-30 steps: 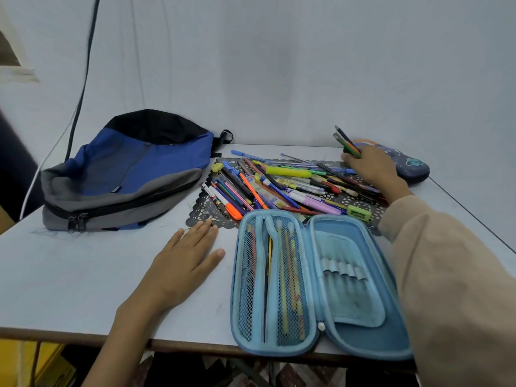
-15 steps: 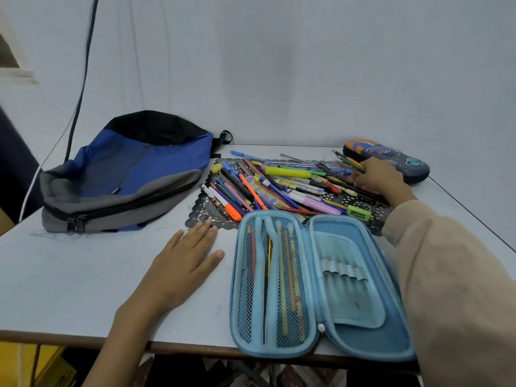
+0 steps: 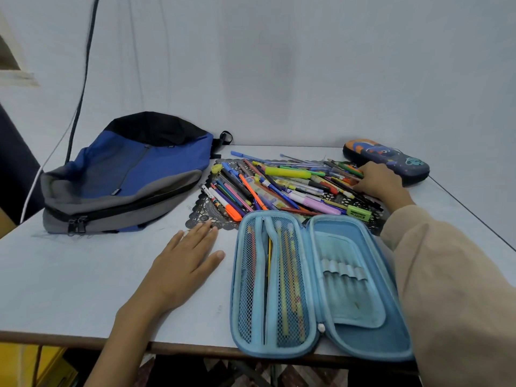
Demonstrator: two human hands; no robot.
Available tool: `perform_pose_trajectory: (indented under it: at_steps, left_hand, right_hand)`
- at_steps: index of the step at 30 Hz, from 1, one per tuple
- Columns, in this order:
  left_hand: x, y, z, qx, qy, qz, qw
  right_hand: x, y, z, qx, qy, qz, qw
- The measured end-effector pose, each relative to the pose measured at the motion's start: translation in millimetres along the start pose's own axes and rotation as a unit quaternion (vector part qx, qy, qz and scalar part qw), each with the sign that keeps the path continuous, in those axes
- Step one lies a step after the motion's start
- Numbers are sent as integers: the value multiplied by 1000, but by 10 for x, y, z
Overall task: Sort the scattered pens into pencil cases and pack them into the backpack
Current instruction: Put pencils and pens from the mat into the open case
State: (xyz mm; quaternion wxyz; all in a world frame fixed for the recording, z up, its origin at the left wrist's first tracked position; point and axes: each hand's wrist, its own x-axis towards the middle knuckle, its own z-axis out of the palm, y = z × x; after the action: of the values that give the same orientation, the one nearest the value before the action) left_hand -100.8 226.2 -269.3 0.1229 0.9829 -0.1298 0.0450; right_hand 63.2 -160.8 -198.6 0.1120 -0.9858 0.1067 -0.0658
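Our left hand [image 3: 190, 261] lies flat, fingers straight, on the table [image 3: 83, 275]; our right hand [image 3: 377, 181] rests on the pens [image 3: 279, 191], grip indiscernible.

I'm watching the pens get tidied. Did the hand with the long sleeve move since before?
Yes. The right hand dropped from in front of the dark pencil case down onto the pens.

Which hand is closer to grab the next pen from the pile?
The right hand: it rests on the pens at the pile's right end. The left hand lies flat on the table, short of the pens.
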Motion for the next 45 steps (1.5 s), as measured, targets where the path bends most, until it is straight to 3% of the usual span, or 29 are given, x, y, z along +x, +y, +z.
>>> perform_pose_trajectory:
  at_steps: [6,15,25,32,40,45]
  left_hand:
    - [-8,-6,5,4,-2,-6,1000]
    - [4,5,-3,6,1,-6,1000]
    - [-1,15,-9,6,-4,-10,1000]
    - [-8,11,-17,3,-4,-7,1000]
    - [-5,9,-8,5,-3,-8,1000]
    - [-3,2,-2,1,-1,-5,1000]
  right_hand:
    - [-6,-4,-23,34,5,19,999]
    - [-2,47,62,-27,18,20,999]
    - [-3,-148,155,-128,83,-88,984]
    - [11,-136,97,-118,-4,-68,991]
    - [4,-36,77,-131,-22,-50,990]
    - [105,15,-29,-46,-56,-76,994]
